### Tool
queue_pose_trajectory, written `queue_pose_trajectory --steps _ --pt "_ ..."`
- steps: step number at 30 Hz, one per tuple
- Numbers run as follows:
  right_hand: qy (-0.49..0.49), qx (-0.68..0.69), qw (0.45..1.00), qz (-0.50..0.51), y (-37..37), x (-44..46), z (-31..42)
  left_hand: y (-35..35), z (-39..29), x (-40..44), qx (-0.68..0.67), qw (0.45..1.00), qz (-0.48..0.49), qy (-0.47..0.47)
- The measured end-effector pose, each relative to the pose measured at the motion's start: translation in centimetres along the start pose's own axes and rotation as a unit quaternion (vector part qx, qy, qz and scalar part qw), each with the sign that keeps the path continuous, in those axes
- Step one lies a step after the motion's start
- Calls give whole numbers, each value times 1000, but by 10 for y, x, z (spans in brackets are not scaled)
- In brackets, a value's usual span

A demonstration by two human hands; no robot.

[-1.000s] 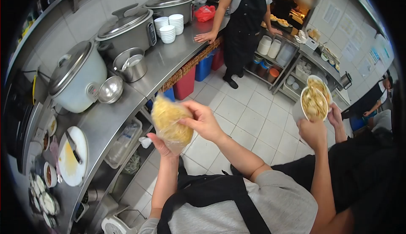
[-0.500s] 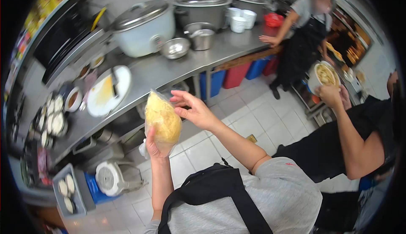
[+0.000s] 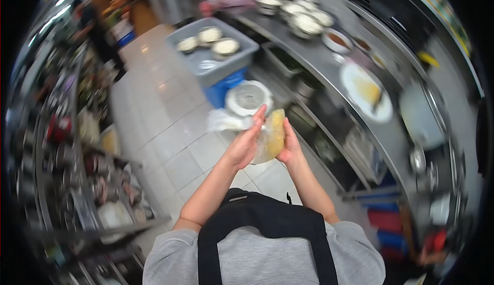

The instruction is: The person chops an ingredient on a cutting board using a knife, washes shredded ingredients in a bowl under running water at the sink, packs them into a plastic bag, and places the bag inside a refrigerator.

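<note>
A clear plastic bag of yellow, stringy-looking food point(image 3: 276, 132) is upright between my two hands, in front of my chest. My left hand point(image 3: 246, 145) presses its left side with fingers stretched forward. On the opposite side, my right hand point(image 3: 290, 143) supports the bag with its palm and thumb side. A whitish, crumpled end of plastic point(image 3: 229, 120) sticks out to the left, beyond my left hand. Motion blurs the bag somewhat.
Ahead, a grey tub point(image 3: 198, 66) holds several pale-topped bowls, with a round white vented appliance point(image 3: 249, 98) nearer me. Along the right runs a steel counter point(image 3: 329, 74) with a white cutting board point(image 3: 355, 87). Crowded shelves point(image 3: 87, 197) line the left; a person point(image 3: 98, 32) stands far left.
My view has swung left, from the counter and co-workers to the aisle. My right hand, apart from the bag before, now touches it opposite my left hand.
</note>
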State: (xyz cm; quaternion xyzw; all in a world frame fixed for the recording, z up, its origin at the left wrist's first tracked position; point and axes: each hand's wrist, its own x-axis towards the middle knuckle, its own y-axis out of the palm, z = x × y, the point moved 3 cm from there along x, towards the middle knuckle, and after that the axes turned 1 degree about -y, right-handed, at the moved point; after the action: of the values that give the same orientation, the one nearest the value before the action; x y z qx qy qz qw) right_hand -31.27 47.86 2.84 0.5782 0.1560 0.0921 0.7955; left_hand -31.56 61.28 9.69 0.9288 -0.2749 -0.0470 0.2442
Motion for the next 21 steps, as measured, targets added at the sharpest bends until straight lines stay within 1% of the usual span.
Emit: queue_pose_trajectory --steps 1,2,3,5,6,7,8,9,10,11,12,13,15,16,17,18,19,20,21 --pt "41 1 999 9 11 25 -9 -5 -26 0 -20 999 -10 -23" --pt "55 11 998 -30 8 46 -21 -14 -38 -5 -43 998 -9 -37" --pt "63 21 995 -73 8 65 -33 -32 -49 -10 -41 998 -34 -20" --pt "98 14 993 -67 24 109 -54 -79 -66 -20 -107 990 -93 16" --pt "116 -6 992 -47 39 126 -63 -107 -72 -25 -147 978 -138 51" --pt "131 -25 991 -29 55 141 -70 -132 -77 -32 -145 976 -158 47" --pt "137 -37 990 -19 77 150 -78 -160 -84 -45 -177 947 -248 104" --pt "152 -33 988 -18 91 158 -85 -182 -87 -54 -205 906 -333 163" --pt "133 -64 989 -22 106 170 -89 -199 -85 -59 -202 901 -345 170" --pt "112 -96 989 -22 120 182 -95 -219 -82 -69 -205 864 -412 203" --pt "121 -96 988 2 133 191 -100 -236 -80 -75 -208 823 -474 234" --pt "128 -97 987 9 135 206 -107 -244 -77 -73 -206 819 -477 243" --pt "222 -101 966 91 137 236 -117 -257 -76 -65 -18 753 -561 343" --pt "232 -132 961 79 140 248 -119 -266 -76 -53 -18 757 -554 346" --pt "224 -135 962 82 145 262 -121 -273 -82 -41 131 724 -574 361" --pt "215 -175 955 102 150 277 -124 -280 -89 -27 277 671 -582 366" --pt "210 -215 946 122 156 292 -124 -295 -89 -10 276 671 -581 368" --pt "210 -216 945 124 163 309 -121 -316 -89 10 180 741 -535 364" --pt "186 -245 939 151 173 328 -120 -334 -93 28 83 799 -480 353"
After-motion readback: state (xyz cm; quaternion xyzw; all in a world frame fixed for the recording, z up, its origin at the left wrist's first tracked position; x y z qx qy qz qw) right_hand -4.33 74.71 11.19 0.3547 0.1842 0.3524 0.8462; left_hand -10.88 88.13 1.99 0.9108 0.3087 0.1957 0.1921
